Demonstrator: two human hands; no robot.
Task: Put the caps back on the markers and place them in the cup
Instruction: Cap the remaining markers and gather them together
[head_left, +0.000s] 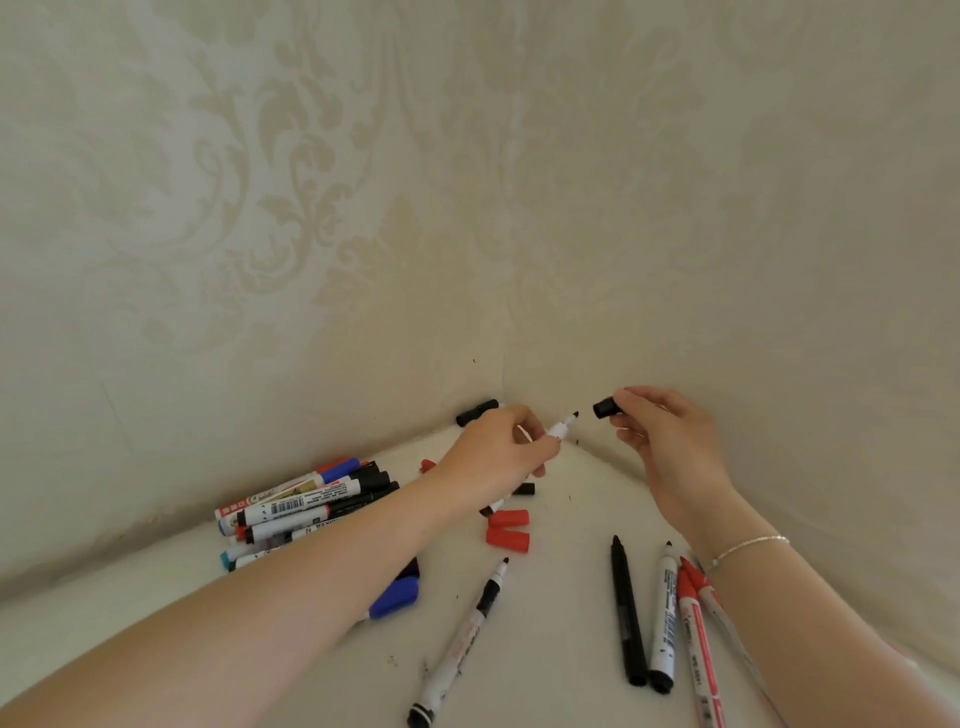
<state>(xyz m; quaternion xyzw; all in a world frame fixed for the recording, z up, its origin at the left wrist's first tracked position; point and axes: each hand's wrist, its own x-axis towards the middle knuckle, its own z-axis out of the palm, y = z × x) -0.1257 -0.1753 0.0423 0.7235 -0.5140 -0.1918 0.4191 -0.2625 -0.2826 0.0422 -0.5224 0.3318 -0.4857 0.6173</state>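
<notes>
Here, patterned cream wallpaper (311, 208) covers two walls that meet in a corner at the far middle, and a white worktop (561, 597) runs into that corner.

Two bare forearms reach in from the near side. The left hand (493, 457) has its grip curled round a white marker (560, 427), whose uncovered black tip points right and slightly up. The right hand (670, 441), with a thin bracelet (748, 548) on its wrist, pinches a black cap (604, 408) between thumb and fingers, its open end facing left toward the tip. Cap and tip are just apart, not touching, both held above the far corner of the worktop.

On the left lies a pile of capped markers (306, 506), touching one another. Near the right forearm, four uncapped markers lie side by side: a black one (626, 618), a white one (665, 618) and two red ones (698, 639). A further uncapped white marker (462, 644) lies alone in the near middle.

A blue cap (395, 597) sits just beside the left forearm. Two red caps (508, 529) lie together in the middle, another black cap (477, 411) rests against the far wall, and a small red cap (427, 465) lies just left of the left hand.
</notes>
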